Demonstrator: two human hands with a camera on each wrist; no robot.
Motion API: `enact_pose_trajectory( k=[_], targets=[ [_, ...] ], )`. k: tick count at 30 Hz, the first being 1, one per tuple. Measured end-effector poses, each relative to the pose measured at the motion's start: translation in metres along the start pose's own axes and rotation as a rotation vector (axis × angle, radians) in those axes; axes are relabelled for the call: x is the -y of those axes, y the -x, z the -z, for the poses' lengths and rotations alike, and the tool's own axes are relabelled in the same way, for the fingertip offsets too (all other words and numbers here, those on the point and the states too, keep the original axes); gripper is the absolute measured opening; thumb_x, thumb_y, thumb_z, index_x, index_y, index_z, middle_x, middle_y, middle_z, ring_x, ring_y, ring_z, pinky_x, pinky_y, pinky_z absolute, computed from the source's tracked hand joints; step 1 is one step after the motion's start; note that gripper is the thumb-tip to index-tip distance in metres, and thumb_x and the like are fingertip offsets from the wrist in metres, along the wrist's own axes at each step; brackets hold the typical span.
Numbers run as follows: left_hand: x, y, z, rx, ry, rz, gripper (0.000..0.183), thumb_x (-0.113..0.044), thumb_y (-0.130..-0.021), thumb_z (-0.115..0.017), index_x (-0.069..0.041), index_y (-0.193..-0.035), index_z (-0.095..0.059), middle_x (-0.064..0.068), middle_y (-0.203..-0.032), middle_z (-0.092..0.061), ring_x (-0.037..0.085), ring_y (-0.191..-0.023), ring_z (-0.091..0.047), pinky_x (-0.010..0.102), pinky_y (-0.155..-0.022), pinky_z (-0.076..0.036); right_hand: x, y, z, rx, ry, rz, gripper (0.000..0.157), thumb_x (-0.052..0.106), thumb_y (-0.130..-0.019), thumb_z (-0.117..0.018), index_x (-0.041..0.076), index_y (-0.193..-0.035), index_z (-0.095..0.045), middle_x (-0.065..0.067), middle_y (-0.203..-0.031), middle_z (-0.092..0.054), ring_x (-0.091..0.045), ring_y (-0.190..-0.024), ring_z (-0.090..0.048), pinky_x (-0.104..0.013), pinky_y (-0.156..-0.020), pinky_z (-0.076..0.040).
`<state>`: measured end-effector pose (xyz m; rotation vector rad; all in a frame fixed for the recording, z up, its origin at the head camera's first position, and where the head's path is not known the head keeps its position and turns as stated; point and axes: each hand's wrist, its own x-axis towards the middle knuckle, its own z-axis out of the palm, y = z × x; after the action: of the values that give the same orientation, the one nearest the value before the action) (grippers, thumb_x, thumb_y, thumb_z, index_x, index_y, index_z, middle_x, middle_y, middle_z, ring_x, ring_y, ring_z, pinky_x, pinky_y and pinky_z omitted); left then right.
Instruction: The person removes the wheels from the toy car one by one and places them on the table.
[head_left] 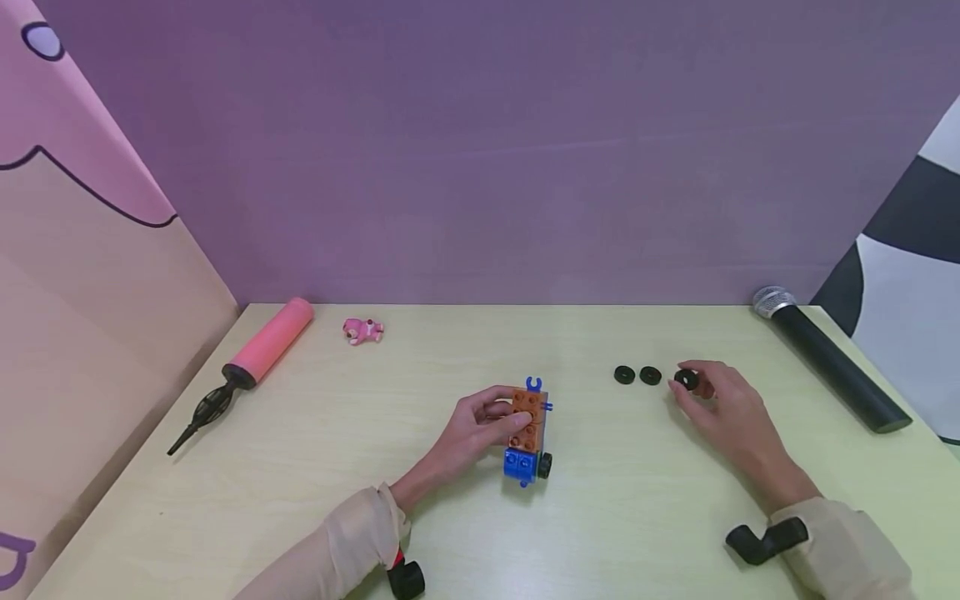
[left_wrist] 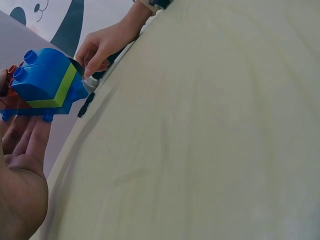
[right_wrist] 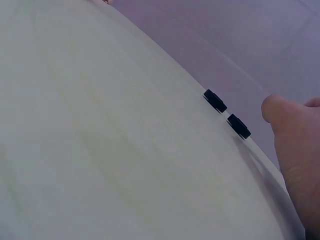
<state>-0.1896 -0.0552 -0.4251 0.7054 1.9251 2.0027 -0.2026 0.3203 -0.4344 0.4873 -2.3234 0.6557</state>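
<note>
My left hand [head_left: 480, 425] grips a toy building-block vehicle [head_left: 528, 408] above the table, thumb on top of its orange bricks. The vehicle has a blue block at the near end, blue hooks, and one black wheel fitted on its right side. In the left wrist view, the vehicle's blue block [left_wrist: 42, 75] shows a lime-green layer beside it. Over on the right, my right hand [head_left: 731, 412] pinches a loose black toy wheel [head_left: 686, 379] between thumb and fingers. Two more black wheels [head_left: 624, 375] [right_wrist: 215, 100] lie flat just left of that hand.
A pink hand pump [head_left: 270, 342] with a black nozzle lies at the table's left. Near the back edge is a small pink bear figure [head_left: 363, 331]. A black microphone [head_left: 832, 362] lies along the right side. The purple wall [head_left: 480, 150] stands behind the table.
</note>
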Motion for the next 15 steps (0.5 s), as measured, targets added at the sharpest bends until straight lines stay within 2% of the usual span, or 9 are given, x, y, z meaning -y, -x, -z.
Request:
enact_pose_trajectory(
  k=[9, 15],
  targets=[
    [-0.0020, 0.0008, -0.0013, 0.000, -0.003, -0.021, 0.044, -0.021, -0.104, -0.064, 0.006, -0.138, -0.056, 0.019, -0.111, -0.072, 0.015, -0.092, -0.070, 0.033, -0.083, -0.060, -0.0058, -0.0008, -0.0017, 0.041, 0.009, -0.055, 0.033, 0.007, -0.085, -0.078, -0.003, -0.115, -0.067, -0.006, -0.082, -0.058, -0.022, -0.076, -0.053, -0.031, -0.068, -0.038],
    [-0.0026, 0.0011, -0.0019, 0.003, -0.005, -0.026, 0.044, -0.021, -0.104, -0.064, 0.006, -0.138, -0.056, 0.020, -0.112, -0.072, 0.015, -0.092, -0.070, 0.032, -0.082, -0.060, -0.0050, -0.0024, 0.0015, 0.107, 0.008, -0.147, 0.029, 0.014, -0.090, -0.075, -0.001, -0.113, -0.065, -0.009, -0.085, -0.060, -0.031, -0.082, -0.057, -0.044, -0.069, -0.042]
  ],
)
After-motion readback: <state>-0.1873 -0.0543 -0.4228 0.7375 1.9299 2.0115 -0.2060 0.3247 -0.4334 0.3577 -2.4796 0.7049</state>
